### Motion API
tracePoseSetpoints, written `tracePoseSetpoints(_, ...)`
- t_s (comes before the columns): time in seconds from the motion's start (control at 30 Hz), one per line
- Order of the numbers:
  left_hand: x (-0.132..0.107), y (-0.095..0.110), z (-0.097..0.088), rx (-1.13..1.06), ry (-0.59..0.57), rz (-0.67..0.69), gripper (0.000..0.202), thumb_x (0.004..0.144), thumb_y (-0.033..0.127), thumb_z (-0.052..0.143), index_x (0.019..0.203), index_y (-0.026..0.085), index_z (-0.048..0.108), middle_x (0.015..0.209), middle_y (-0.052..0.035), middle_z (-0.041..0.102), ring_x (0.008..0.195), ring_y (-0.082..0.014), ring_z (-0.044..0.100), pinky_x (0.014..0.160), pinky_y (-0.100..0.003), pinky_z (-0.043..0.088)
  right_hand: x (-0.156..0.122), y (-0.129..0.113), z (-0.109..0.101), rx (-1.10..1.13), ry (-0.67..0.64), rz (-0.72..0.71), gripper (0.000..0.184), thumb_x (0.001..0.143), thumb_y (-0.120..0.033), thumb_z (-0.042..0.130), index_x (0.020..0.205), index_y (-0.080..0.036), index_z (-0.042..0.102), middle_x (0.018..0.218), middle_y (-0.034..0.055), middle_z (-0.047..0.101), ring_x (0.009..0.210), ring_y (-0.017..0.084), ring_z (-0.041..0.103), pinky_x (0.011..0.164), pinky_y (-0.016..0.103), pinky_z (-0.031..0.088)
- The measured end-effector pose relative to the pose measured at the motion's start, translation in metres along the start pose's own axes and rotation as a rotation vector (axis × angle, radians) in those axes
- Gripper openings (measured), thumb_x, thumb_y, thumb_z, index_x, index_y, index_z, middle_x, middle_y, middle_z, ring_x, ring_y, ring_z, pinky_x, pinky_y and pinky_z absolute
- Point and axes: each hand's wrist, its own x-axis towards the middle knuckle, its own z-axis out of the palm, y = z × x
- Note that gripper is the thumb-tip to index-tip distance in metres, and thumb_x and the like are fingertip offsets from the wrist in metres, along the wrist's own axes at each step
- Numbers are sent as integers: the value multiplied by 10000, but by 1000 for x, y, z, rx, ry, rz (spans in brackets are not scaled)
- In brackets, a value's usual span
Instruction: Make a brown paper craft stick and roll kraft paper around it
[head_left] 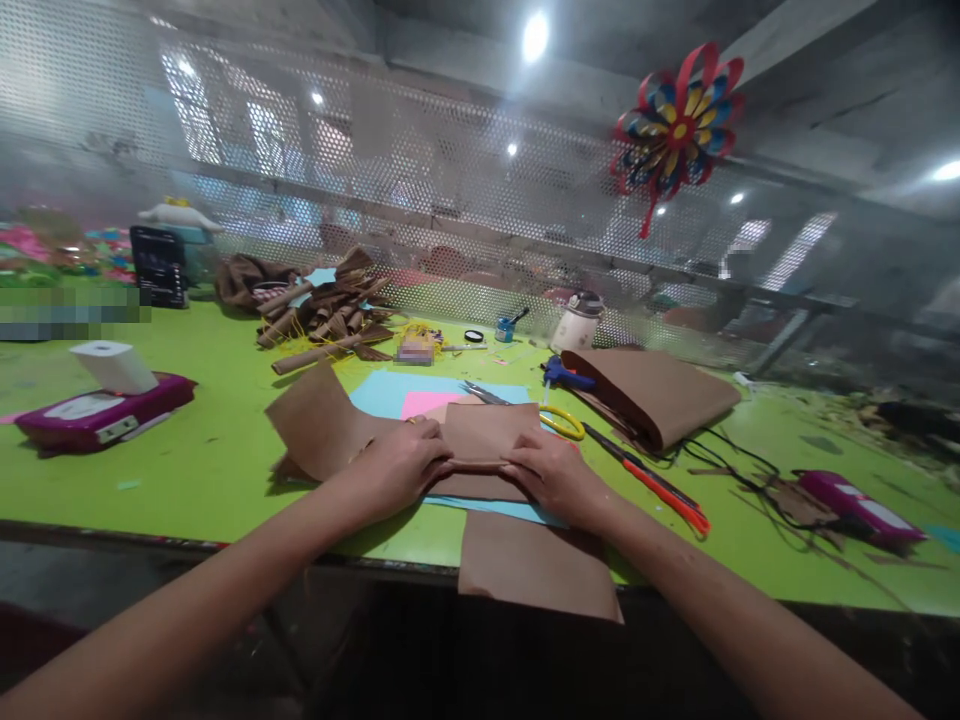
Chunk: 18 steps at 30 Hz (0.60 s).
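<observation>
Scissors behind brown paper

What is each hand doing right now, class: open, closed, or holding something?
Left hand: closed, fingers pinching the folded brown paper.
Right hand: closed, fingers pinching the same brown paper at its other side.

Craft workshop: paper-strewn green table, scissors, hanging paper pinwheel.

Matt brown kraft paper strip creasing under bare skin, smooth lime-green tabletop with a soft sheen beneath, glossy magenta plastic case at the left, perforated metal mesh screen behind, shiny folded-paper pinwheel hanging.
</observation>
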Motion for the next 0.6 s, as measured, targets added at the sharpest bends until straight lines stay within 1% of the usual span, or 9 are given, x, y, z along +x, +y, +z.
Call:
tracePoseSetpoints(0.1,-3,-1,0,-18,24,-8,277,902,331,423,939,160,637,905,-91,603,822,-185,544,722,-282,419,1,2,-1,85,8,39,216,894,-289,494,1028,-184,628,877,67,629,828,169,557,729,277,425)
tracePoseSetpoints(0.13,-5,-2,0,-22,33,-13,258,899,327,431,957,163,622,915,-86,605,818,-182,543,710,-277,417,1,3,-1,114,9,51,210,887,-277,507,1040,-186,618,884,62,639,826,167,563,728,276,425)
tracePoseSetpoints(0.2,-6,-2,0,-19,40,-14,225,896,315,441,939,172,609,914,-73,605,800,-172,540,690,-265,408,1,3,-1,153,-12,61,163,881,-253,514,985,-189,622,859,48,647,789,158,566,707,272,422)
tracePoseSetpoints(0.27,-7,-2,0,-4,29,6,225,900,301,435,881,176,621,875,-63,600,772,-163,537,677,-258,397,1,2,-2,147,-27,39,140,883,-243,506,869,-184,632,808,45,633,748,153,553,680,271,416)
tracePoseSetpoints(0.4,-6,-2,0,9,46,39,279,905,289,425,830,174,667,843,-70,588,767,-157,541,681,-256,388,-1,-1,-5,34,1,-10,241,889,-271,492,718,-172,630,792,72,592,802,176,520,704,296,414)
tracePoseSetpoints(0.5,-4,-3,1,3,58,57,303,906,296,427,808,176,687,844,-72,586,749,-149,541,668,-253,381,-3,-5,-7,-25,-9,8,274,897,-287,474,713,-173,642,807,79,581,819,180,511,712,301,419)
tracePoseSetpoints(0.6,-3,-5,2,23,39,46,323,906,307,427,785,174,695,809,-67,591,701,-143,533,632,-257,365,-5,-7,-8,-39,-18,22,275,902,-273,460,727,-172,646,821,83,580,829,183,514,729,306,426)
